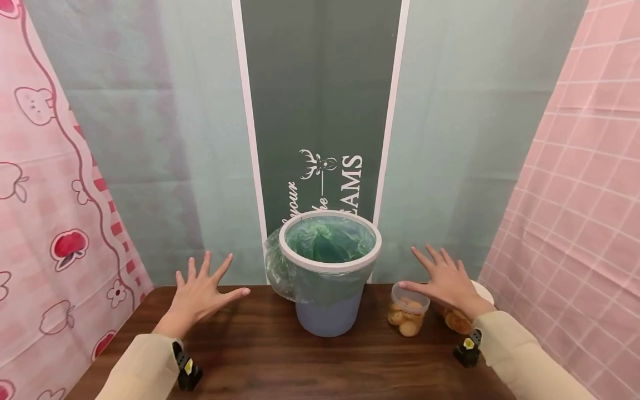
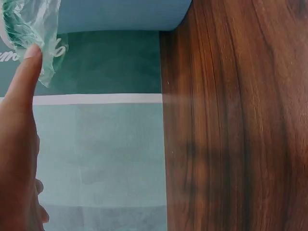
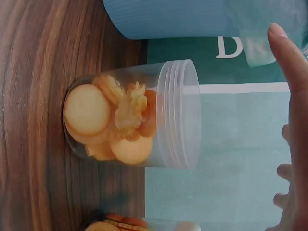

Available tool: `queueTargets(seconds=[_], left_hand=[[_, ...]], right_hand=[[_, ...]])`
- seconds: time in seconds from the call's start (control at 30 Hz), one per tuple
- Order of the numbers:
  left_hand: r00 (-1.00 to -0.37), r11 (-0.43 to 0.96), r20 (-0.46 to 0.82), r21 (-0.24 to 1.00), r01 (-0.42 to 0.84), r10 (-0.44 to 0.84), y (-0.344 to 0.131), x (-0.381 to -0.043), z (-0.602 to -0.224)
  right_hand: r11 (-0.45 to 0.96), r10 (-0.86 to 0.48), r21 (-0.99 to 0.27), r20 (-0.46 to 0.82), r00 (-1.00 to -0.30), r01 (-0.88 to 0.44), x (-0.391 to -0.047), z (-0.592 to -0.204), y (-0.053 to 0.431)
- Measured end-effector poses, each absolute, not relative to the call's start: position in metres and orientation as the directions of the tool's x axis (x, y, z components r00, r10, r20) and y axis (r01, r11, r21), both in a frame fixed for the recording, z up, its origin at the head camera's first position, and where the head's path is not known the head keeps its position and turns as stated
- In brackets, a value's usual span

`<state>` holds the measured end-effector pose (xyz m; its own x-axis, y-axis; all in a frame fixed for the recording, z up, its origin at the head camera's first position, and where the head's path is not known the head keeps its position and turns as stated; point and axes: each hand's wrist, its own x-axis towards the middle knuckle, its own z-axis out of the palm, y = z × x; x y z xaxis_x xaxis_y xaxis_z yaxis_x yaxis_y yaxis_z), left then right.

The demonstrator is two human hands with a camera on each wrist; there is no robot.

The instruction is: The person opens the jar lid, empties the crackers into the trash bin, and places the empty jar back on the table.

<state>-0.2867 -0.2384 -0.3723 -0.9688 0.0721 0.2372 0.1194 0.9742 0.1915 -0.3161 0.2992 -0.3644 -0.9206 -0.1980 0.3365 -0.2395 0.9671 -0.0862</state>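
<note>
Both hands hover over the table with fingers spread, holding nothing. My left hand (image 1: 202, 291) is left of a blue trash can (image 1: 327, 319). My right hand (image 1: 447, 283) is to the can's right, overlapping a clear plastic jar (image 1: 409, 311) in the head view. Round cookies (image 3: 87, 109) and other golden pieces lie inside the jar, which stands upright under a translucent white lid (image 3: 180, 114). The can has a white rim ring (image 1: 330, 268) and a thin green bag (image 1: 325, 239) lining it. Part of the bag bulges out over the can's left side.
Behind the right hand, partly hidden, stands a second container of cookies (image 1: 456, 321) with a whitish top. The brown wooden table (image 1: 300, 369) ends at a green curtain (image 1: 200, 139). Pink cloths hang at both sides.
</note>
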Motion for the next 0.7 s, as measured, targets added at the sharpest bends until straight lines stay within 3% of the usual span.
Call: queueTargets(seconds=[0.2, 0.47, 0.7], left_hand=[[-0.955, 0.943, 0.285, 0.287, 0.169, 0.084, -0.233, -0.274, -0.370], [-0.890, 0.863, 0.455, 0.433, 0.260, 0.039, -0.214, -0.251, -0.380], [-0.817, 0.764, 0.571, 0.562, 0.317, -0.081, -0.185, -0.236, -0.389]], right_hand=[[0.939, -0.198, -0.182, 0.407, -0.892, -0.292, -0.309, -0.371, 0.299], [0.814, -0.138, -0.452, 0.458, -0.878, -0.364, -0.290, -0.383, 0.296], [0.758, -0.063, -0.501, 0.582, -0.811, -0.418, -0.277, -0.398, 0.297]])
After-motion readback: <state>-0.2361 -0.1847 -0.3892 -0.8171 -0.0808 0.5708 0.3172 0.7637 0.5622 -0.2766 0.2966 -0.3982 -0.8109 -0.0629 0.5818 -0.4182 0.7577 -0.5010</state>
